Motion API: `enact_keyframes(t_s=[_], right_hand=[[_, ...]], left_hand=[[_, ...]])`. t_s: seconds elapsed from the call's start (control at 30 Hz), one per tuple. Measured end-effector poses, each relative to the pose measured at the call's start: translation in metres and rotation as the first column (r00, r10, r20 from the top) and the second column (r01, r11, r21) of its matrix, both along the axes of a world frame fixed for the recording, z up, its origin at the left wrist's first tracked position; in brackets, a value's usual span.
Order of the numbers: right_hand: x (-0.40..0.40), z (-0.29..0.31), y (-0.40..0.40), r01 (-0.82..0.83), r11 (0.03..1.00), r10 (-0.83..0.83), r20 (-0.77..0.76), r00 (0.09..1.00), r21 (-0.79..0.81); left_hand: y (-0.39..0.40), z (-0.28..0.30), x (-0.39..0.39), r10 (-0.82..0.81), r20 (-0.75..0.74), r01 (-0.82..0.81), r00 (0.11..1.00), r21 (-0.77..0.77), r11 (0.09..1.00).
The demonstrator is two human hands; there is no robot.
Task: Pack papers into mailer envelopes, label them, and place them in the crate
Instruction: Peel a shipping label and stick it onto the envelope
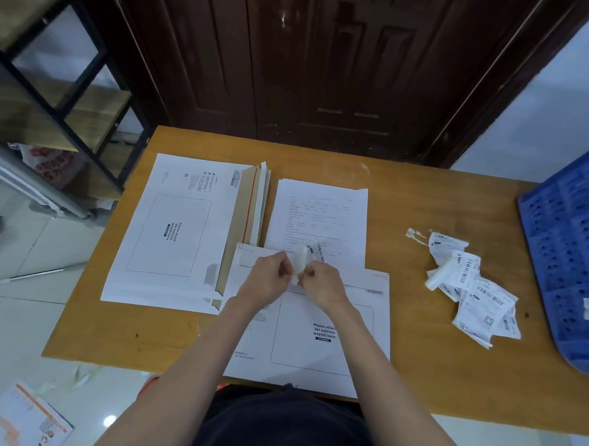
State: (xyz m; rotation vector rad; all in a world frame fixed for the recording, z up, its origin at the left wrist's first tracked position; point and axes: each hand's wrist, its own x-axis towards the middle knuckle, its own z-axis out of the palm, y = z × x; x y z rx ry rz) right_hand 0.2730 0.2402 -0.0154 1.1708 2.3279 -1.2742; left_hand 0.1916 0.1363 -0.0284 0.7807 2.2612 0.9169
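A white mailer envelope (326,349) lies flat on the table in front of me, its printed waybill box facing up. Above it both hands meet on one curled shipping label (310,256). My left hand (265,281) pinches the label's lower edge and my right hand (320,281) pinches it from the other side. A stack of printed papers (319,217) sits just beyond the hands. To the left lies a stack of several empty mailers (178,233). The blue crate (570,253) stands tilted at the table's right edge.
A heap of loose labels and backing strips (472,289) lies on the wooden table (415,368) between the envelope and the crate. A dark door (313,62) stands behind the table, metal shelving (64,81) at the left. Paper scraps and a printed mailer (19,419) lie on the floor.
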Motion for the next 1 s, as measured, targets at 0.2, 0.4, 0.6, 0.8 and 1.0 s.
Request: enact_keyframes(t_s=[0.2,0.4,0.6,0.8,1.0], right_hand=[[-0.007,0.009,-0.006,0.329,0.837,-0.429,-0.153,0.89,-0.437],[-0.014,0.004,-0.017,0.377,0.896,-0.422,-0.183,0.888,-0.237],[-0.013,0.009,-0.023,0.418,0.86,-0.491,-0.254,0.833,-0.293],[-0.014,0.017,-0.02,0.411,0.756,-0.585,-0.244,0.773,-0.51],[-0.011,0.02,-0.014,0.404,0.644,-0.63,-0.15,0.762,-0.649]], left_hand=[[0.004,0.008,-0.003,0.121,0.229,-0.142,0.966,0.079,0.987],[0.013,0.008,0.007,0.272,0.355,-0.325,0.894,0.1,0.94],[0.02,0.004,0.018,0.407,0.24,-0.438,0.881,0.093,0.894],[0.023,0.006,0.009,0.472,0.113,-0.483,0.874,0.117,0.868],[0.02,0.005,0.006,0.464,0.154,-0.482,0.872,0.121,0.868]])
